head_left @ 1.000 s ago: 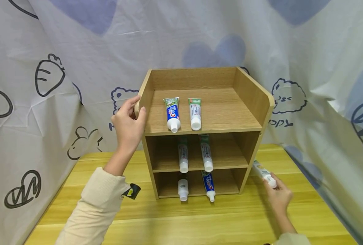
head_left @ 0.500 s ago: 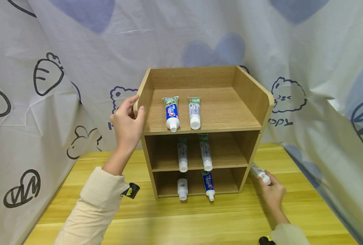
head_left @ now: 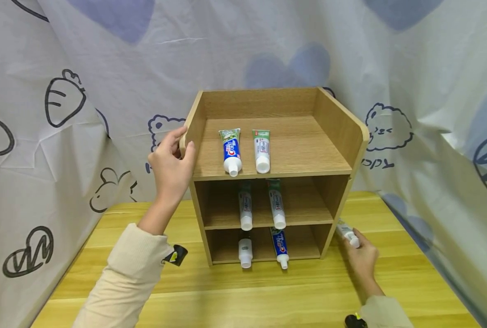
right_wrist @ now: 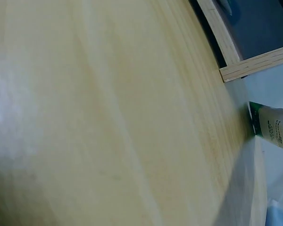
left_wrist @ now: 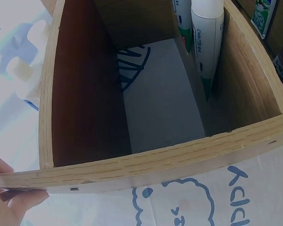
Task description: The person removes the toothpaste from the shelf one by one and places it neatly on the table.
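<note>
Gripping tube (head_left: 348,233): right hand (head_left: 362,257) | green end (right_wrist: 255,118): clear only in right wrist

Toothpaste tube (head_left: 345,230) slants beside wooden shelf (head_left: 305,141)

White with a green crimped end, the toothpaste tube is held near its white cap by the right grip (head_left: 362,258), between the wooden shelf and the right edge of the counter (head_left: 243,296); its cap points toward the front right corner. Contact with the counter is unclear. The three-tiered, open-fronted wooden shelf stands upright toward the back edge, its raised left side pinched in the left grip (head_left: 170,166).
</note>
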`<state>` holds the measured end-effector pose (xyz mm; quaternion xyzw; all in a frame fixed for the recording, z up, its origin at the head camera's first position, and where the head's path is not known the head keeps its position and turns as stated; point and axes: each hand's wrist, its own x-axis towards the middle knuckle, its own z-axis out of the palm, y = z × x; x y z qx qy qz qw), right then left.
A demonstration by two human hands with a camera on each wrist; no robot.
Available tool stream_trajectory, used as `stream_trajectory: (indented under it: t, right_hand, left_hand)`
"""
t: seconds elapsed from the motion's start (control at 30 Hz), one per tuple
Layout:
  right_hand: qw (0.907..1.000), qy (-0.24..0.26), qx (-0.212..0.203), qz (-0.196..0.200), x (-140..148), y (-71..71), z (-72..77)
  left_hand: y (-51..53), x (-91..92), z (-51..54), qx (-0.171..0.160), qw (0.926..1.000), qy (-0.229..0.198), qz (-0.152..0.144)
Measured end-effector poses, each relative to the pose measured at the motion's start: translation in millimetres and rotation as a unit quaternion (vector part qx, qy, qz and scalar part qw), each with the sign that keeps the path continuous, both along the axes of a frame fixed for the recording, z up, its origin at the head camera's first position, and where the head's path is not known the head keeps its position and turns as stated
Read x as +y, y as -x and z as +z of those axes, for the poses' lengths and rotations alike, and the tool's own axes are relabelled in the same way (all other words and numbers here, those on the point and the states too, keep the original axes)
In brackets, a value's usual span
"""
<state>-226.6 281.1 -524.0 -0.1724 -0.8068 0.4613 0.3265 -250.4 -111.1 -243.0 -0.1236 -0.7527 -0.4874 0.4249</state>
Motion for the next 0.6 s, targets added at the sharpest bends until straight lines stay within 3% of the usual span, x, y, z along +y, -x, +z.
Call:
stream_trajectory:
  t: [0.23, 0.6]
  right_hand:
    - [0.9983, -0.002, -0.055, 0.020, -0.7, 1.7, -3.6]
    - [0.9968, -0.013, -0.078, -0.008, -10.2, 5.4, -14.0]
  left_hand:
    - [-0.6, 0.2, 0.8, -0.002, 1.0000, -0.002, 0.000]
    - [0.5, 0.3, 0.7, 0.000, 1.0000, -0.002, -0.001]
